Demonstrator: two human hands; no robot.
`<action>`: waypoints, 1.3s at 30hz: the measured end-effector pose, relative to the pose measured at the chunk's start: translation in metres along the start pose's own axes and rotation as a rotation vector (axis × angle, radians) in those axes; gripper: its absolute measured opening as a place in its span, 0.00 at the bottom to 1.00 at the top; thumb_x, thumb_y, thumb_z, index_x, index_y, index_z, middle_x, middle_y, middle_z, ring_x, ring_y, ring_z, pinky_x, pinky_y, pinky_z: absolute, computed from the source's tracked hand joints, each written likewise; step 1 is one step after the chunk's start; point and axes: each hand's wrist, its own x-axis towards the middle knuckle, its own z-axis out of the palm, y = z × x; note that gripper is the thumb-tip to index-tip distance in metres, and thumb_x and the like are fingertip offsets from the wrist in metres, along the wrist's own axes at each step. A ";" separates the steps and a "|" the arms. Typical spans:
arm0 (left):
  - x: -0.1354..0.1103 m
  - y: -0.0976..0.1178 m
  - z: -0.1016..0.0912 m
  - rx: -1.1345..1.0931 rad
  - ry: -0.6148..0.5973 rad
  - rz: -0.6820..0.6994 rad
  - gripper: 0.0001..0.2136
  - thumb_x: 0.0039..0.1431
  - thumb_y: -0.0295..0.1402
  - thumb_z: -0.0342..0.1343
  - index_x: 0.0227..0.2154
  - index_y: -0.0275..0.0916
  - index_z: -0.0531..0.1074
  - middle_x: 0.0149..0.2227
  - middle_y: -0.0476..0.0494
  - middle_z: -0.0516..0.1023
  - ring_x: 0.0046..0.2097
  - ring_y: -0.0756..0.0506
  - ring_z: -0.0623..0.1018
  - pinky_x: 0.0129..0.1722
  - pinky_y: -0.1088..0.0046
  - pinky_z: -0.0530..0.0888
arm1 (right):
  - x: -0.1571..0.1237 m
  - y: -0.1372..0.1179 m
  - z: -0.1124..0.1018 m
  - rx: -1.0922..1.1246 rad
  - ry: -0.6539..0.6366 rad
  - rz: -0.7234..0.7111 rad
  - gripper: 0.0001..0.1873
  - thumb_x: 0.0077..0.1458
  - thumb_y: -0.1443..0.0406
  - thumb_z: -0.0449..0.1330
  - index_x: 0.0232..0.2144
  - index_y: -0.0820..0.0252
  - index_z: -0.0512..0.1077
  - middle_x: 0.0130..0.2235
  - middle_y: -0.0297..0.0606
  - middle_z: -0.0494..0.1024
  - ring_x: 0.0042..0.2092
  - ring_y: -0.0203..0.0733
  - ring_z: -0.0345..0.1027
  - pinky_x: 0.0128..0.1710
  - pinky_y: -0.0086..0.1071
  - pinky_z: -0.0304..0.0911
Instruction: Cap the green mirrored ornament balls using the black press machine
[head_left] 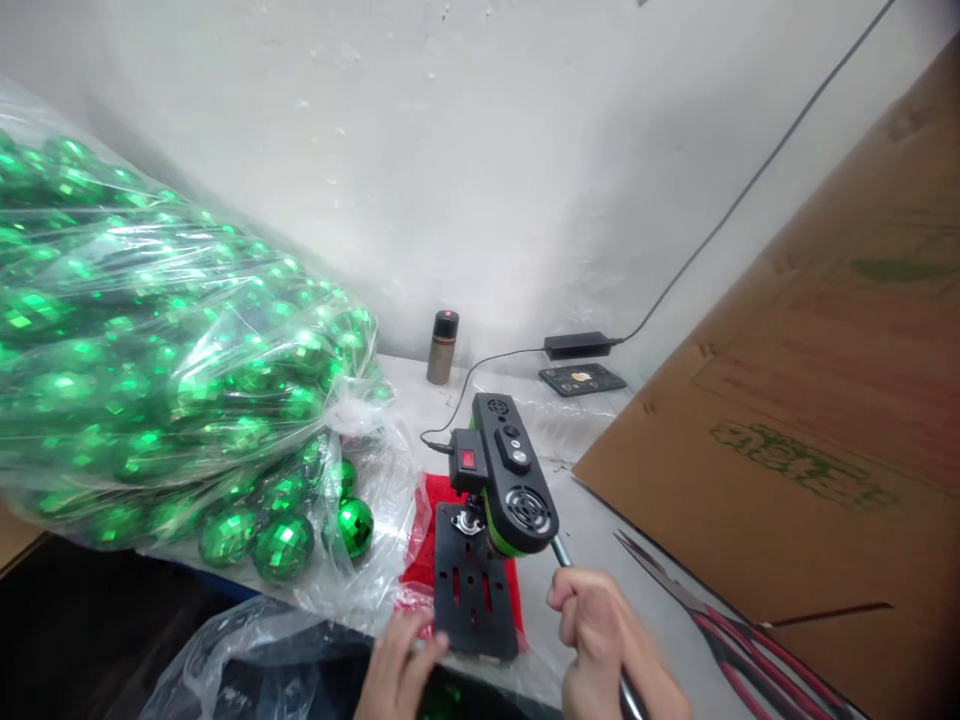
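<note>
A small black and green press machine (pixel 504 476) stands on a black slotted base plate (pixel 472 590) over a red cloth (pixel 427 545). My right hand (pixel 607 640) is closed around the machine's metal lever handle (pixel 561 552). My left hand (pixel 401 665) rests at the front edge of the base plate, fingers curled against it; whether it holds anything is hidden. A large clear bag of shiny green faceted balls (pixel 150 370) lies to the left, its open mouth near the machine.
A brown cardboard sheet (pixel 810 400) leans along the right. Red-handled scissors (pixel 705 620) lie beside it. A small cylinder bottle (pixel 442 346), a power adapter (pixel 577 345) with cable and a dark flat plate (pixel 581 379) sit by the back wall. A second plastic bag (pixel 247 660) lies below.
</note>
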 end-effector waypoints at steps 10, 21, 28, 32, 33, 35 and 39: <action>0.147 -0.065 -0.079 0.608 -0.394 -0.093 0.25 0.61 0.23 0.60 0.60 0.46 0.80 0.66 0.27 0.80 0.64 0.24 0.80 0.60 0.40 0.77 | 0.000 0.003 -0.004 -0.016 -0.069 -0.064 0.19 0.73 0.70 0.56 0.27 0.55 0.65 0.25 0.31 0.70 0.24 0.34 0.64 0.24 0.31 0.55; 0.155 -0.019 -0.078 -0.902 -0.013 -0.937 0.32 0.62 0.61 0.60 0.57 0.40 0.76 0.58 0.32 0.84 0.53 0.32 0.87 0.50 0.50 0.86 | 0.023 -0.011 -0.002 -0.010 -0.103 -0.052 0.19 0.75 0.70 0.55 0.27 0.56 0.66 0.24 0.28 0.68 0.23 0.31 0.63 0.24 0.29 0.56; 0.105 0.018 -0.021 -1.316 -0.030 -1.199 0.34 0.41 0.59 0.79 0.45 0.40 0.81 0.51 0.35 0.89 0.51 0.33 0.89 0.53 0.52 0.86 | 0.035 -0.020 -0.002 -0.009 -0.127 -0.076 0.21 0.75 0.72 0.54 0.26 0.56 0.65 0.24 0.28 0.67 0.23 0.30 0.63 0.24 0.27 0.58; 0.100 0.026 -0.010 -1.060 -0.059 -0.979 0.37 0.51 0.61 0.73 0.56 0.41 0.77 0.61 0.34 0.84 0.63 0.30 0.83 0.63 0.49 0.81 | 0.030 -0.018 -0.002 -0.008 -0.124 -0.074 0.20 0.74 0.73 0.54 0.27 0.56 0.65 0.24 0.28 0.67 0.24 0.31 0.63 0.24 0.27 0.59; 0.101 0.027 -0.009 -0.980 -0.077 -0.903 0.38 0.52 0.60 0.72 0.60 0.41 0.75 0.63 0.34 0.83 0.66 0.29 0.81 0.66 0.49 0.78 | 0.030 -0.018 -0.002 -0.004 -0.125 -0.074 0.20 0.74 0.73 0.54 0.27 0.56 0.64 0.24 0.28 0.67 0.24 0.30 0.63 0.25 0.27 0.58; 0.102 0.026 -0.008 -0.835 -0.127 -0.791 0.41 0.52 0.58 0.72 0.64 0.39 0.72 0.65 0.32 0.81 0.69 0.28 0.77 0.71 0.48 0.73 | 0.031 -0.019 -0.002 0.008 -0.129 -0.075 0.20 0.74 0.73 0.53 0.27 0.56 0.63 0.24 0.27 0.66 0.24 0.30 0.62 0.25 0.26 0.58; 0.095 0.021 0.004 -0.629 -0.187 -0.666 0.43 0.55 0.54 0.68 0.69 0.38 0.66 0.67 0.29 0.78 0.71 0.26 0.75 0.73 0.44 0.68 | 0.036 -0.024 -0.002 0.006 -0.136 -0.062 0.20 0.73 0.74 0.53 0.27 0.55 0.62 0.24 0.26 0.64 0.24 0.29 0.61 0.25 0.25 0.58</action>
